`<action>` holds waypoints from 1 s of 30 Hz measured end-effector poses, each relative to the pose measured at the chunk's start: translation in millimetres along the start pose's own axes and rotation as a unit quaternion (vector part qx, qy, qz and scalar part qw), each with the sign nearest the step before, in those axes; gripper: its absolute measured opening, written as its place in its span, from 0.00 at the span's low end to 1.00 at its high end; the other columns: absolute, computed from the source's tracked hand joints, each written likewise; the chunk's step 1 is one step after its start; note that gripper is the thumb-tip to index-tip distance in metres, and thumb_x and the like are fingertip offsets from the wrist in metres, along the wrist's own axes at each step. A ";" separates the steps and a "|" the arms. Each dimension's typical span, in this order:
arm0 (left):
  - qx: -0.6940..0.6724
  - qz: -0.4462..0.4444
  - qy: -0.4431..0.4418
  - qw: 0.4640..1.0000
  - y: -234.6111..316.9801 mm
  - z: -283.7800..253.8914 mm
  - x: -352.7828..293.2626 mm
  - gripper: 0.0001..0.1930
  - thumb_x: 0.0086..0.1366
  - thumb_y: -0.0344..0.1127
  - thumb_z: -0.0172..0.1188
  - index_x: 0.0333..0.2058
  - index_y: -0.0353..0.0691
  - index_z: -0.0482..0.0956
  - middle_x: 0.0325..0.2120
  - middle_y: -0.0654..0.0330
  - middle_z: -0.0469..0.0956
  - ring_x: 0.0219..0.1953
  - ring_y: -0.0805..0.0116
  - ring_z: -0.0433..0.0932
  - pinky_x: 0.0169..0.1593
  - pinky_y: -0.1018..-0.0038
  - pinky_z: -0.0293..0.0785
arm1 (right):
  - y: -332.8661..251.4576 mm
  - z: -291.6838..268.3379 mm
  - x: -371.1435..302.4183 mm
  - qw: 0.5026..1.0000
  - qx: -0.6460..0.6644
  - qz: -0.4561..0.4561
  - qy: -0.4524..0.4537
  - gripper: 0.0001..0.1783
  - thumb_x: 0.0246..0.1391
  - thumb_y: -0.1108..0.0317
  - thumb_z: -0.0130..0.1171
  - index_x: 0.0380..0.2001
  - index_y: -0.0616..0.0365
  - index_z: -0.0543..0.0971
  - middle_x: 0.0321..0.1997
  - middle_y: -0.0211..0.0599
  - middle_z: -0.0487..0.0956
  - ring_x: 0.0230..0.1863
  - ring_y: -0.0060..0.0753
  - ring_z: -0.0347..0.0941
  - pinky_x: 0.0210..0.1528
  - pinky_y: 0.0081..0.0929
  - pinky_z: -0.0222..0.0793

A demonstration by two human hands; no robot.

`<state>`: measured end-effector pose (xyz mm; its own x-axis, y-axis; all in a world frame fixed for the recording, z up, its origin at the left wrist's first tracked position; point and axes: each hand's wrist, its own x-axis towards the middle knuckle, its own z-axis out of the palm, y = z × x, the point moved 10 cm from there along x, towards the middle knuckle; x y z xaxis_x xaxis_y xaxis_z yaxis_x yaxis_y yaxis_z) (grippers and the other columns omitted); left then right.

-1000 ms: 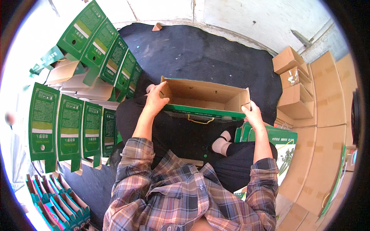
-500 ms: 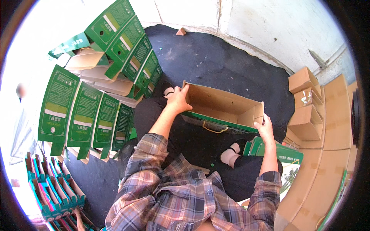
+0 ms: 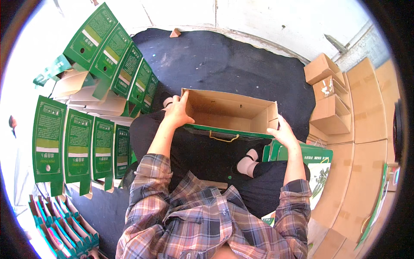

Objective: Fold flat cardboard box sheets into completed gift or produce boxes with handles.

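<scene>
Head view: the box sits near the dial centre, offset slightly toward 12 o'clock, its long axis running roughly from 10 to 4 o'clock. It is open at the top, with a plain brown interior and a green outer face at its 6 o'clock side; a yellow cord loops from that face. The hands are apart, one at each end. The left hand, at 10 o'clock, is clamped on the box's left end, fingers at the far corner and thumb at the near corner. The right hand, at 3 o'clock, meets the near right corner with thumb and fingers spread; how firmly it grips cannot be told. The black mat extends toward 12 o'clock. Green cartons stand in rows from 9 to 10 o'clock, teal trays at 8, brown cartons between 2 and 3, and a green-and-white pack at 4.
</scene>
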<state>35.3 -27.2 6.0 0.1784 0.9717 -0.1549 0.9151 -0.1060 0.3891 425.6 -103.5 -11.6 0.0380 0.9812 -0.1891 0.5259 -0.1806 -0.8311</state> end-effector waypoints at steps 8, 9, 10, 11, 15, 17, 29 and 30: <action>-0.010 0.009 -0.002 1.000 9.9 2.8 3.4 0.61 0.32 0.36 0.76 0.65 0.46 0.47 0.49 0.45 0.64 0.49 0.46 0.70 0.50 0.60 0.71 | 2.7 -18.7 0.8 0.993 -0.103 0.026 0.044 0.18 0.42 0.64 0.62 0.37 0.61 0.74 0.35 0.46 0.75 0.38 0.43 0.73 0.41 0.36 0.68; -0.006 0.011 -0.005 1.000 12.2 3.1 4.1 0.61 0.32 0.36 0.77 0.65 0.46 0.46 0.49 0.45 0.64 0.49 0.46 0.70 0.51 0.59 0.71 | 1.2 -23.5 2.2 0.988 -0.136 0.023 0.069 0.14 0.45 0.62 0.61 0.31 0.60 0.73 0.31 0.45 0.75 0.33 0.44 0.73 0.37 0.38 0.67; -0.003 0.012 -0.008 1.000 14.0 3.8 5.1 0.61 0.31 0.37 0.77 0.65 0.46 0.46 0.49 0.45 0.64 0.50 0.46 0.70 0.51 0.59 0.70 | 0.9 -25.0 4.2 0.988 -0.136 0.025 0.070 0.14 0.45 0.62 0.61 0.31 0.60 0.73 0.31 0.45 0.75 0.33 0.44 0.73 0.37 0.38 0.67; -0.002 0.010 -0.010 1.000 12.5 4.1 4.8 0.61 0.31 0.37 0.77 0.65 0.46 0.46 0.49 0.45 0.64 0.50 0.46 0.70 0.51 0.59 0.70 | -5.1 -28.6 5.8 0.977 -0.185 0.044 0.095 0.14 0.45 0.62 0.61 0.31 0.59 0.74 0.31 0.45 0.75 0.33 0.46 0.72 0.37 0.38 0.67; 0.003 0.015 -0.005 1.000 6.8 2.9 5.2 0.62 0.31 0.37 0.77 0.65 0.46 0.45 0.49 0.45 0.64 0.49 0.46 0.70 0.51 0.57 0.70 | -36.4 -28.2 9.0 0.959 -0.235 0.009 0.160 0.14 0.47 0.66 0.60 0.38 0.52 0.72 0.38 0.42 0.76 0.39 0.46 0.74 0.39 0.39 0.69; 0.017 0.022 0.007 1.000 0.2 3.7 6.3 0.63 0.31 0.40 0.77 0.65 0.46 0.45 0.49 0.45 0.64 0.49 0.44 0.70 0.51 0.57 0.70 | -43.7 -24.3 12.6 0.961 -0.210 -0.031 0.175 0.24 0.47 0.72 0.59 0.49 0.46 0.66 0.46 0.39 0.75 0.45 0.45 0.75 0.43 0.39 0.71; -0.001 -0.020 -0.044 0.999 6.0 2.6 0.3 0.65 0.30 0.39 0.77 0.65 0.46 0.41 0.50 0.44 0.62 0.53 0.43 0.65 0.53 0.54 0.68 | -61.9 -5.3 12.4 0.948 -0.295 -0.082 0.091 0.31 0.46 0.77 0.55 0.56 0.48 0.67 0.42 0.43 0.71 0.41 0.52 0.73 0.42 0.42 0.70; 0.008 -0.032 -0.057 0.998 5.2 1.6 -0.4 0.65 0.31 0.39 0.77 0.65 0.46 0.40 0.50 0.44 0.62 0.53 0.42 0.65 0.53 0.54 0.68 | -66.2 -3.9 10.9 0.948 -0.295 -0.078 0.094 0.31 0.46 0.77 0.55 0.56 0.48 0.67 0.42 0.43 0.71 0.41 0.52 0.73 0.42 0.42 0.70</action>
<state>40.6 -28.5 6.6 0.1578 0.9466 -0.2810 0.9314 -0.0481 0.3609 394.5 -80.6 43.3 0.0423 0.9976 0.0549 0.9190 -0.0173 -0.3938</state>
